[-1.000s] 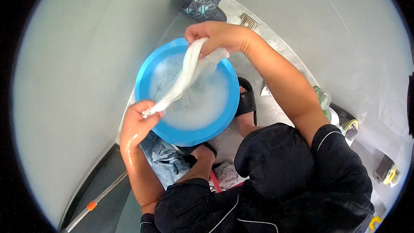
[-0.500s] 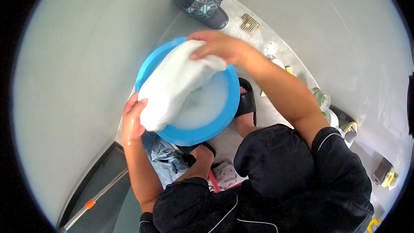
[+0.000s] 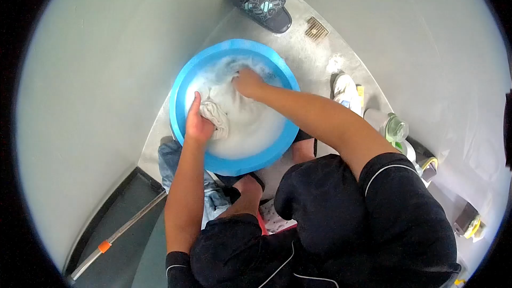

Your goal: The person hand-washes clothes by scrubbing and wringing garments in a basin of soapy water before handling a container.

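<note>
A blue basin (image 3: 290,112) holds cloudy, sudsy water. Inside it lies a wet white cloth (image 3: 214,120), partly sunk, so its full shape is hidden. My left hand (image 3: 198,125) is at the basin's left side with the thumb up, gripping a bunched end of the cloth. Toward the far side of the basin, my right hand (image 3: 248,82) is closed on the cloth at the water's surface. Its fingertips are hidden in the suds.
Dark patterned slippers (image 3: 261,2) and a floor drain (image 3: 316,29) lie beyond the basin. On the right are a white shoe (image 3: 346,93), a brush (image 3: 360,96) and a clear bottle (image 3: 396,128). Jeans (image 3: 169,162) and a metal pole (image 3: 130,224) are at the left.
The white cloth, stretched above the basin between both hands before, is now down in the water. Both hands have come down with it, the left one moving rightward over the basin.
</note>
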Available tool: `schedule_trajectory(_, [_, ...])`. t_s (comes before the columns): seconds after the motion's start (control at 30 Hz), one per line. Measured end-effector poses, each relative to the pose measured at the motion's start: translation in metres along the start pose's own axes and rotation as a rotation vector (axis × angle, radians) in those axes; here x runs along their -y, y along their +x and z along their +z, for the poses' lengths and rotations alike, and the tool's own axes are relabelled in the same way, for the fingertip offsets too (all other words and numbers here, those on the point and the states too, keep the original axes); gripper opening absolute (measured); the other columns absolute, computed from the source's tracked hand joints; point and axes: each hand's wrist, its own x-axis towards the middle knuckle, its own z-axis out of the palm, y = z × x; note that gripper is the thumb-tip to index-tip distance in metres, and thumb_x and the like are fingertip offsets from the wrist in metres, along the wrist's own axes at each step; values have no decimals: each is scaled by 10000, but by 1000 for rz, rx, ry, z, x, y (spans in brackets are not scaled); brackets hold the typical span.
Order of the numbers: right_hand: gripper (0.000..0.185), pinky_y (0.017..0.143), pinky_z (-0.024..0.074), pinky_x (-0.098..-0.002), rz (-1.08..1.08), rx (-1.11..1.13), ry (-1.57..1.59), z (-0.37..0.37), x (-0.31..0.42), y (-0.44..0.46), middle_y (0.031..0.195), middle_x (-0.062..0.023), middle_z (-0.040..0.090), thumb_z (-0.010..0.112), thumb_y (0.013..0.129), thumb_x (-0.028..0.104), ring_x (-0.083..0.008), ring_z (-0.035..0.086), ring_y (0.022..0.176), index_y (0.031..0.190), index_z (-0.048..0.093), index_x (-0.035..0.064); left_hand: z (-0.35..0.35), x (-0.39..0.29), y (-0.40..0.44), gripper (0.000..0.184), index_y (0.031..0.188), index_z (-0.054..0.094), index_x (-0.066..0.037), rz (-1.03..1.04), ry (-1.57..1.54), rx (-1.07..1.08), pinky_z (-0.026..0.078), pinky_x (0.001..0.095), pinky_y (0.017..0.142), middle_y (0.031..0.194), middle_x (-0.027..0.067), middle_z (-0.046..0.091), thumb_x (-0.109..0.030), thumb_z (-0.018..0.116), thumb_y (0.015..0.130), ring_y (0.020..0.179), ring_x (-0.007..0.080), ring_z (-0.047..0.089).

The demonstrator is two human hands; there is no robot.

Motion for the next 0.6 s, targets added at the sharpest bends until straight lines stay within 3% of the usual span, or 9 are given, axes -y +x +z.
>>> schedule_trajectory(0.03, [497, 936, 530, -539, 277, -169, 228, 2, 8, -4, 1126, -309, 700, 680, 917, 252, -435, 687, 1044, 1275, 575, -77, 2, -1, 1, 599, 1424, 559, -104, 9, -57, 46, 467, 525, 1086, 1373, 114, 653, -541, 608, 1017, 1255, 318, 624])
schedule_trajectory(0.07, [439, 904, 545, -542, -106, -491, -131, 31, 3, -9, 1076, -273, 721, 661, 929, 242, -427, 706, 995, 1257, 589, -42, 5, -1, 1, 599, 1424, 559, -104, 14, -55, 55, 467, 525, 1086, 1373, 114, 653, -541, 608, 1017, 1255, 318, 624])
schedule_trajectory(0.23, [179, 884, 554, -559, -398, -131, -234, 67, 108, -104, 975, -213, 722, 643, 910, 222, -441, 719, 895, 935, 697, 53, -23, -4, 7, 558, 1379, 583, -102, -196, -330, 512, 560, 472, 927, 1214, 119, 686, -541, 568, 1035, 1072, 256, 688])
schedule_trajectory(0.27, [215, 878, 556, -567, -515, -181, -358, 66, 116, -111, 962, -210, 721, 644, 926, 259, -436, 722, 875, 952, 699, 53, 31, 1, -27, 489, 1333, 598, -118, 89, -126, 95, 575, 463, 858, 1203, 110, 681, -517, 485, 1074, 988, 235, 693])
schedule_trajectory(0.37, [348, 807, 569, -601, -795, -325, -640, 93, 98, -66, 931, -209, 719, 631, 961, 371, -406, 734, 849, 1018, 713, 38, 9, 38, -4, 424, 1253, 608, -126, 255, -262, 183, 571, 450, 863, 1205, 100, 677, -481, 435, 1098, 965, 235, 686])
schedule_trajectory(0.47, [372, 960, 508, -583, 30, -1277, -829, 142, 100, -10, 971, -186, 710, 523, 1012, 383, -403, 721, 866, 1032, 718, 67, 47, 27, -30, 404, 1182, 624, -121, 261, -335, 93, 564, 437, 879, 1167, 96, 683, -463, 423, 1105, 963, 237, 679])
schedule_trajectory(0.53, [403, 929, 520, -580, -80, -854, -675, 87, 118, -63, 994, -187, 720, 497, 1017, 396, -407, 722, 858, 1039, 727, 66, 32, 23, -22, 407, 1152, 636, -112, 172, -332, -30, 560, 431, 893, 1127, 96, 691, -462, 436, 1099, 973, 238, 676])
schedule_trajectory(0.57, [424, 867, 544, -581, -348, -257, -486, 59, 129, -88, 1009, -193, 731, 493, 1012, 406, -413, 726, 847, 1044, 735, 59, -27, 30, 11, 421, 1166, 645, -101, 212, -353, 306, 552, 435, 928, 1140, 97, 699, -465, 446, 1094, 1017, 250, 675])
schedule_trajectory(0.6, [424, 867, 544, -581, -349, -260, -488, 63, 117, -77, 1009, -193, 731, 493, 1012, 406, -413, 726, 847, 1044, 735, 59, -29, 29, 15, 428, 1173, 649, -96, 233, -362, 473, 548, 437, 946, 1146, 98, 703, -466, 451, 1091, 1039, 256, 675])
